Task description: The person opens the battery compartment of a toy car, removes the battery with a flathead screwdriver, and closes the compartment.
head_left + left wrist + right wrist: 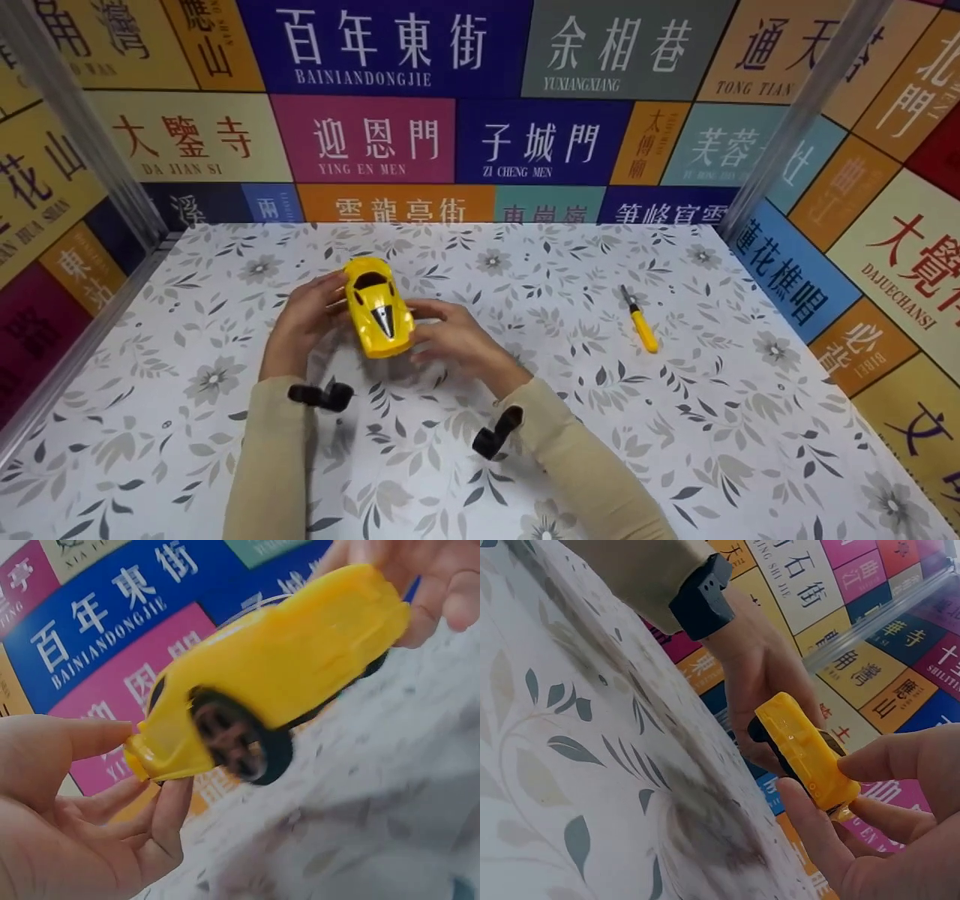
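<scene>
A yellow toy car (380,307) with a dark windscreen and a black wedge on its hood is held up over the patterned table. My left hand (304,311) pinches one end of it; in the left wrist view the thumb lies above that end, fingers below. A black wheel (238,736) faces that camera. My right hand (461,341) is at the other end, slightly blurred; in the right wrist view its thumb and fingers (885,757) pinch the car's yellow end (806,750). The far side of the car is hidden.
A screwdriver (641,326) with a yellow handle and dark shaft lies on the right of the table. White floral cloth (555,450) covers the tabletop. Colourful sign-printed panels (360,139) stand behind and at both sides. Black wrist cameras (321,395) sit on both sleeves.
</scene>
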Demonstrator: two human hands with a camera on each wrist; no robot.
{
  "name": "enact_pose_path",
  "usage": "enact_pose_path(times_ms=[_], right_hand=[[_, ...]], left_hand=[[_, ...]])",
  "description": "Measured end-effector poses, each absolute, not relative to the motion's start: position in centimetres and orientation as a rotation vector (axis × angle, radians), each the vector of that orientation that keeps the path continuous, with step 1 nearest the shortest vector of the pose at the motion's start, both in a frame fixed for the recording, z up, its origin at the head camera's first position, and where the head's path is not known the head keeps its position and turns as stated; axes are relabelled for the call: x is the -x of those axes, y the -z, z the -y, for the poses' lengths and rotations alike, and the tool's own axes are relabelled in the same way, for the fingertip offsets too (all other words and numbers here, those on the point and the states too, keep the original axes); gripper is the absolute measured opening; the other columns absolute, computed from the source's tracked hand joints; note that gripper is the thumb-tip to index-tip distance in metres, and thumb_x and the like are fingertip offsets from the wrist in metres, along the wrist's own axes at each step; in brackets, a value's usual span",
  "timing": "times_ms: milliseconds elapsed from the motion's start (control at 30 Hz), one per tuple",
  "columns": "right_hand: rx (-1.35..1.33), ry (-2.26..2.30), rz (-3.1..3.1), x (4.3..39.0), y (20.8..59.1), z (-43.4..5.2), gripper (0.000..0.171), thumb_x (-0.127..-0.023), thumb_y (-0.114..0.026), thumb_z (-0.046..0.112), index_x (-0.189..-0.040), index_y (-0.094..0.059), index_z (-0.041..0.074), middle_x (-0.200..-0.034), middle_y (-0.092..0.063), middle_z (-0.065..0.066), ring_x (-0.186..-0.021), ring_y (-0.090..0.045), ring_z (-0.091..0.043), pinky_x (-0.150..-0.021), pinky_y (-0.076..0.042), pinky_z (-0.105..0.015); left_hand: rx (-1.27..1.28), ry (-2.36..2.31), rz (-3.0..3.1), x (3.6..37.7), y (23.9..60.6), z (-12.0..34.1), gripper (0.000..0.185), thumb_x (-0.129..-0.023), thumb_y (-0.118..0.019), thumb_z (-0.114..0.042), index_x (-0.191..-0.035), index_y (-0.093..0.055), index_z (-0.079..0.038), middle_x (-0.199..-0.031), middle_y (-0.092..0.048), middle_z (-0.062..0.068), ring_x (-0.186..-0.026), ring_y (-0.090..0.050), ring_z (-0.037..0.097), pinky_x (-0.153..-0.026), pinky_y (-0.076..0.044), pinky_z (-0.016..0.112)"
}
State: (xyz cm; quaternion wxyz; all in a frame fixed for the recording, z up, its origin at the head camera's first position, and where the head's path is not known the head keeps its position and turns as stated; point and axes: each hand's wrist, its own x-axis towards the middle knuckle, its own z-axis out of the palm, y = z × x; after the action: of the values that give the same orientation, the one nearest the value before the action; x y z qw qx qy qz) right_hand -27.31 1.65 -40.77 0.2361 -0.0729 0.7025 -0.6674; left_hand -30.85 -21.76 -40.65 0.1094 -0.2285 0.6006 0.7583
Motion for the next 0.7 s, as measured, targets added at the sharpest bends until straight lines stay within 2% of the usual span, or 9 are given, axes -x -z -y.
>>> enact_pose_path(times_ms=[200,300,433,567,700], right_hand=[[0.170,1.835,-1.942,27.1,40.0,-4.2,0.054,-0.085,-0.062,0.004,-0.137,-0.061,0.017,-0.137,-0.061,-0.008,-0.099,-0.067,-0.020,-0.095,-0.061,-0.044],[0.132,1.858,-1.956,27.0,39.7,-5.5,0.054,-0.084,-0.061,0.003,-0.137,-0.061,0.014,-0.137,-0.061,-0.009,-0.101,-0.067,-0.021,-0.096,-0.060,-0.046],[0.083,1.900,-1.978,27.1,39.2,-7.0,0.051,-0.089,-0.061,0.004,-0.139,-0.059,0.009,-0.138,-0.060,-0.012,-0.107,-0.067,-0.024,-0.093,-0.062,-0.043],[0.025,1.977,-1.958,27.2,38.8,-8.4,0.045,-0.094,-0.064,0.007,-0.138,-0.058,0.007,-0.138,-0.059,-0.013,-0.115,-0.065,-0.026,-0.088,-0.064,-0.038],[-0.016,2.021,-1.925,27.3,38.4,-9.5,0.042,-0.095,-0.065,0.010,-0.137,-0.058,0.006,-0.138,-0.057,-0.011,-0.120,-0.062,-0.027,-0.092,-0.063,-0.037]], left_hand=[[0.674,-2.218,-1.732,30.3,40.3,20.6,0.063,-0.101,-0.057,-0.036,-0.157,-0.033,-0.019,-0.159,-0.039,0.008,-0.134,-0.051,0.024,-0.094,-0.058,0.024],[0.655,-2.205,-1.721,30.1,40.2,19.8,0.063,-0.102,-0.056,-0.037,-0.157,-0.033,-0.017,-0.159,-0.038,0.011,-0.134,-0.053,0.027,-0.091,-0.061,0.026],[0.637,-2.254,-1.679,29.7,39.8,18.5,0.063,-0.102,-0.055,-0.034,-0.157,-0.031,-0.016,-0.158,-0.039,0.015,-0.131,-0.057,0.029,-0.094,-0.061,0.032],[0.643,-2.316,-1.625,29.3,39.4,17.4,0.061,-0.102,-0.056,-0.031,-0.156,-0.033,-0.017,-0.153,-0.043,0.016,-0.121,-0.063,0.028,-0.093,-0.062,0.033],[0.620,-2.343,-1.625,28.9,39.2,16.5,0.057,-0.102,-0.054,-0.029,-0.154,-0.037,-0.015,-0.148,-0.047,0.018,-0.104,-0.069,0.025,-0.088,-0.063,0.033]])
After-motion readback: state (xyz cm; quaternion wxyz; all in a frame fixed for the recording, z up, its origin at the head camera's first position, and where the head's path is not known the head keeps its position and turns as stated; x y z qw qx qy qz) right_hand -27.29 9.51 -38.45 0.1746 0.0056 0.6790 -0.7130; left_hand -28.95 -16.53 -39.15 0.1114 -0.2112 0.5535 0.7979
